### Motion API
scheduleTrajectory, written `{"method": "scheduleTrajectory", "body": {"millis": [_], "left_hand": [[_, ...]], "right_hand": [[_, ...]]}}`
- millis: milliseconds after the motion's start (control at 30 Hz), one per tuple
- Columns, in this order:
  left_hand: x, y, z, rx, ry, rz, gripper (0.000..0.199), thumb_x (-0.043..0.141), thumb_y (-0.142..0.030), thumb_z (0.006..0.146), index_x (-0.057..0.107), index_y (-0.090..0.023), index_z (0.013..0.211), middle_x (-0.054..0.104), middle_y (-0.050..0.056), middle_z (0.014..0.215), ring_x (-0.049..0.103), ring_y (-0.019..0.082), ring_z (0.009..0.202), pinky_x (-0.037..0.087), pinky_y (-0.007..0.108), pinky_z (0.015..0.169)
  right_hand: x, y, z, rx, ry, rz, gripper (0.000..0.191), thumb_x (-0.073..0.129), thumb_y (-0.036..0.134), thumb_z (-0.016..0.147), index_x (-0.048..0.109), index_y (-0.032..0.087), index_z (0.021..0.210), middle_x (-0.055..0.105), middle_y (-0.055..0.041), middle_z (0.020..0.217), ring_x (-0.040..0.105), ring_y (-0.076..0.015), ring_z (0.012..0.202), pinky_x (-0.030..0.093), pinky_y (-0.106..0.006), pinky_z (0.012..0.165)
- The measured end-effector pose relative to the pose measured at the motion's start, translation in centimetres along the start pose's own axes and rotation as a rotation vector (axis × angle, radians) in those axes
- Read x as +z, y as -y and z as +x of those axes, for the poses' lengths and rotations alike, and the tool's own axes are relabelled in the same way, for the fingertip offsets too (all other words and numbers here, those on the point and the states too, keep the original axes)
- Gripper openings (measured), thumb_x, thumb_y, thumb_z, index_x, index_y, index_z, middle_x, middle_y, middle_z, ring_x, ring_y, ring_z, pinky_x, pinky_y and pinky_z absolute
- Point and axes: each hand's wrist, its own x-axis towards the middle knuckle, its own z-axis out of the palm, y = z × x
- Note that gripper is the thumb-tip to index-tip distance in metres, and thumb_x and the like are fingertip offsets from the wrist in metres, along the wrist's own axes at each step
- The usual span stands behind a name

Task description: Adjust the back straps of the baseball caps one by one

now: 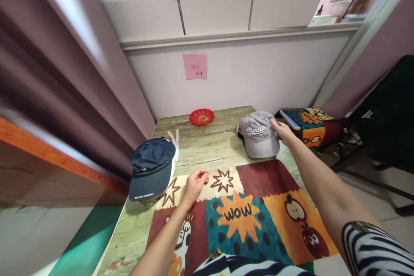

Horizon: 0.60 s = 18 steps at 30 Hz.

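Through my feed, the right hand (280, 131) grips the gray cap (257, 133) by its side at three o'clock, fingers partly hidden. At six I see the left hand (196, 181) half-curled, visibly empty, above the patterned mat (284, 250); the navy cap (152, 159) sits at eight.

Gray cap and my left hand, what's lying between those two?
The head view shows the upper edge of the patterned mat nearest your left hand, then wood-patterned tabletop up to the gray cap.
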Motion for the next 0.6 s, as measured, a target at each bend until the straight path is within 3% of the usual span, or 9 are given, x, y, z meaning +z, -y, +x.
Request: {"method": "scheduleTrajectory", "body": {"millis": [100, 200, 300, 367, 467, 600], "left_hand": [[0.0, 0.3, 0.1, -0.003, 0.002, 0.002, 0.029, 0.067, -0.044, 0.082, 0.066, -0.017, 0.089, 0.068, 0.003, 0.08, 0.067, 0.017, 0.071, 0.055, 0.031, 0.075], [-0.1, 0.7, 0.1, -0.004, 0.013, 0.012, 0.028, 0.067, -0.045, 0.082, 0.066, -0.017, 0.088, 0.068, 0.002, 0.077, 0.067, 0.017, 0.07, 0.054, 0.031, 0.075], [-0.1, 0.8, 0.1, 0.003, 0.01, 0.012, 0.029, 0.066, -0.046, 0.083, 0.066, -0.017, 0.088, 0.069, 0.003, 0.078, 0.067, 0.018, 0.071, 0.054, 0.031, 0.075], [0.0, 0.7, 0.1, 0.004, 0.006, 0.013, 0.029, 0.066, -0.046, 0.083, 0.066, -0.018, 0.087, 0.069, 0.003, 0.078, 0.067, 0.018, 0.071, 0.054, 0.031, 0.075], [0.0, 0.5, 0.0, 0.0, 0.004, 0.014, 0.029, 0.067, -0.046, 0.082, 0.066, -0.018, 0.087, 0.069, 0.003, 0.077, 0.067, 0.018, 0.071, 0.055, 0.031, 0.075], [0.0, 0.5, -0.1, 0.004, 0.004, 0.014, 0.028, 0.066, -0.046, 0.083, 0.065, -0.018, 0.086, 0.068, 0.002, 0.075, 0.067, 0.017, 0.07, 0.055, 0.031, 0.076]], "right_hand": [[0.4, -2.0, -0.2, 0.037, -0.215, -0.138, 0.068, 0.052, 0.054, 0.09, 0.051, 0.002, 0.135, 0.055, -0.0338, 0.133, 0.052, -0.0437, 0.127, 0.04, -0.06, 0.105], [1.6, -3.3, -1.8, -0.027, -0.301, -0.192, 0.072, 0.049, 0.05, 0.092, 0.039, 0.004, 0.146, 0.041, -0.0323, 0.149, 0.04, -0.0417, 0.14, 0.03, -0.056, 0.114], [4.0, -3.7, -3.7, -0.23, -0.281, -0.306, 0.083, 0.055, 0.057, 0.088, 0.03, 0.01, 0.152, 0.033, -0.0257, 0.157, 0.03, -0.036, 0.147, 0.026, -0.05, 0.118], [5.9, -3.6, -4.8, -0.336, -0.232, -0.432, 0.097, 0.059, 0.065, 0.083, 0.023, 0.01, 0.155, 0.03, -0.0273, 0.158, 0.026, -0.038, 0.149, 0.024, -0.055, 0.118], [8.3, -3.4, -6.0, -0.304, -0.172, -0.557, 0.121, 0.066, 0.076, 0.072, 0.01, 0.012, 0.158, 0.025, -0.0309, 0.159, 0.022, -0.0437, 0.148, 0.021, -0.066, 0.114], [9.9, -3.2, -6.2, -0.219, -0.197, -0.604, 0.138, 0.073, 0.077, 0.063, -0.005, 0.017, 0.16, 0.013, -0.0323, 0.161, 0.016, -0.0494, 0.147, 0.015, -0.076, 0.108]]}}
